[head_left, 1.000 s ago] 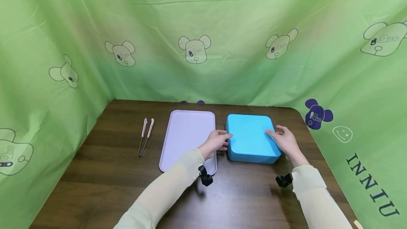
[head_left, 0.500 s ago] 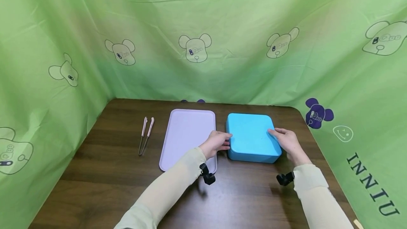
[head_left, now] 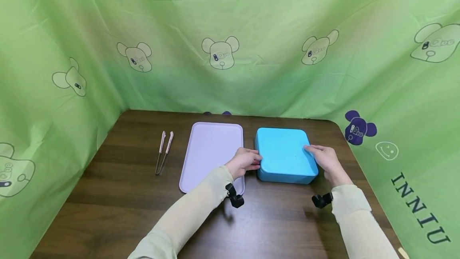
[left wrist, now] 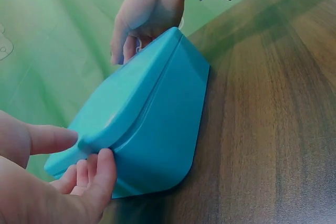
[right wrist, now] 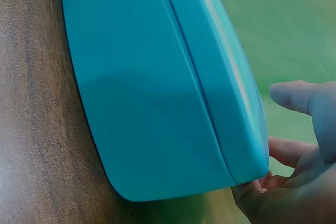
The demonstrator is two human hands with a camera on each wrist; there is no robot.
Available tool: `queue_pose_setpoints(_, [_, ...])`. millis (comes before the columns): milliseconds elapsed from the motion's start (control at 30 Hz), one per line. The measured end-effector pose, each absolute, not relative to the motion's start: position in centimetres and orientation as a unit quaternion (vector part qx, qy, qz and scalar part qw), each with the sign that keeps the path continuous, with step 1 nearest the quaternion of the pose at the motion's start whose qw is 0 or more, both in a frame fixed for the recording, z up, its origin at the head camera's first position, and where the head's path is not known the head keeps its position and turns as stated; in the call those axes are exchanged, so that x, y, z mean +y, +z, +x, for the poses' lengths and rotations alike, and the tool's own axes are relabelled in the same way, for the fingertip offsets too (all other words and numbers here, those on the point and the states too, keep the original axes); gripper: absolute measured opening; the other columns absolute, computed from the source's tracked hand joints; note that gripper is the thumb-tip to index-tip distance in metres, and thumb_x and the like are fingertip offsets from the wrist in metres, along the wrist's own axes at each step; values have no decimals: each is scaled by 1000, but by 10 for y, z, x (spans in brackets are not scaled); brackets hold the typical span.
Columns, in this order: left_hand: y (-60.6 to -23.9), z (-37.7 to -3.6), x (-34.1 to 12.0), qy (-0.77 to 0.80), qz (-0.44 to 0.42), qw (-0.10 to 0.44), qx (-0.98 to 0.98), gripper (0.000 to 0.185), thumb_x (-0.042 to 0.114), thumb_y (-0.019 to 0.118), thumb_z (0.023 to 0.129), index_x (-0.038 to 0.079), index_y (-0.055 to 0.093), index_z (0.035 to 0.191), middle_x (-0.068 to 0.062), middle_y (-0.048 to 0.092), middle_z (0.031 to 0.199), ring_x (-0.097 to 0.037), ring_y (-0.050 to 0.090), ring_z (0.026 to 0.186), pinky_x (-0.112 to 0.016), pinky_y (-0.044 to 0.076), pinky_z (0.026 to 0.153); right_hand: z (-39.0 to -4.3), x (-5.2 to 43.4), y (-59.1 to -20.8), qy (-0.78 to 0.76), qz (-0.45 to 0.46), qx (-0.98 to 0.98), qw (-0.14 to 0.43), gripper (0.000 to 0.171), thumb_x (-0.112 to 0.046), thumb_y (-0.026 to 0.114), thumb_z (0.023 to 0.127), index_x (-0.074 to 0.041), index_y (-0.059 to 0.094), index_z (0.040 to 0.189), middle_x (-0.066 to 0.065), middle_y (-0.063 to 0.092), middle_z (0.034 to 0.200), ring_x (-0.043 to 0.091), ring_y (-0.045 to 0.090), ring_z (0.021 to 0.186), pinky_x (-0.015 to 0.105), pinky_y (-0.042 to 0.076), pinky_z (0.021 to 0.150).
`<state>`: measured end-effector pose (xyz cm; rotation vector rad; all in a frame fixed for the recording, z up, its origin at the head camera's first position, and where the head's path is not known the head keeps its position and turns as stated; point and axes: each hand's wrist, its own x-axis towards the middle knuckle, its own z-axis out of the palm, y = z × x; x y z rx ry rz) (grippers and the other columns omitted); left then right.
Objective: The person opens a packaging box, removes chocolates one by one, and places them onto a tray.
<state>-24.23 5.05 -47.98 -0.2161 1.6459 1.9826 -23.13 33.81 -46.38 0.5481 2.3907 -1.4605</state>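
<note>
A blue lidded box (head_left: 284, 178) sits right of centre on the table, its lid (head_left: 282, 149) on top with a seam running round the side. My left hand (head_left: 244, 162) pinches the lid's left edge: in the left wrist view the thumb lies on top and the fingertips (left wrist: 106, 160) are tucked at the seam below. On the opposite edge, my right hand (head_left: 326, 162) holds the lid in the same way, thumb above and fingers (right wrist: 252, 195) beneath the lid's rim. The lid still lies level on the box.
Left of the box lies a lilac tray (head_left: 212, 151), partly covered by my left forearm. Farther left are pink-handled metal tongs (head_left: 165, 151). The brown wooden table (head_left: 125, 211) is enclosed by a green patterned curtain (head_left: 179, 19).
My right hand's fingers have closed in to the box's right edge from a slightly raised spread. The left hand has barely shifted, and the box stays put.
</note>
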Motion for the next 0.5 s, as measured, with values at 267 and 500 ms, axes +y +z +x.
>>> queue_pose_setpoints(267, [-483, -243, 53, 743, -86, 272, 606, 31, -7, 65, 91, -8, 60, 121, -10, 57, 86, -17, 58, 76, -33, 59, 81, -233, 338, -463, -513, 200, 823, 141, 67, -42, 43, 107, -1, 26, 158, 24, 14, 165, 46, 9, 151, 67, 15, 116])
queue_pose_setpoints(500, [-484, -244, 52, 740, -85, 277, 607, 30, -7, 64, 92, -7, 60, 122, -9, 57, 87, -17, 59, 78, -33, 59, 81, -234, 338, -463, -521, 212, 815, 139, 61, -35, 40, 108, -1, 28, 157, 24, 16, 165, 45, 11, 152, 65, 15, 117])
